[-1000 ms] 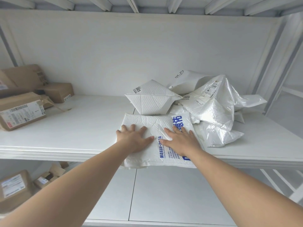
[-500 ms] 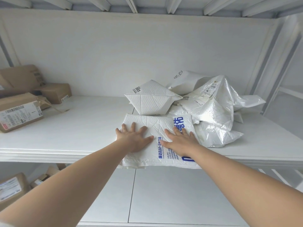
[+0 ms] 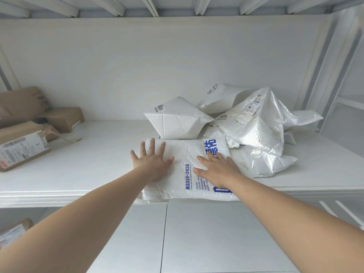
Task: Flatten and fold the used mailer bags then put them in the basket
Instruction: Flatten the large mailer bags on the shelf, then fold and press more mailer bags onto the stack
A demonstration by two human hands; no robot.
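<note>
Left hand: palm down on the left part of the white mailer bag, fingers straight and spread; the outermost finger lies past the bag's left edge.
Left grip: open, pressing flat and clasping nothing.
Right hand: palm down on the right part of the same bag, fingertips at its large blue print.
Right grip: open, fingers straight, pressing flat.
Mailer bag: creased and lying flat at the front of the shelf, its near edge hanging slightly over the lip.
Puffed bag: white, unflattened, just behind the pressed bag and touching it.
Glossy bags: crumpled heap at the right, against the pressed bag's right end.
Cardboard boxes: far left of the shelf, well apart from the bags.
</note>
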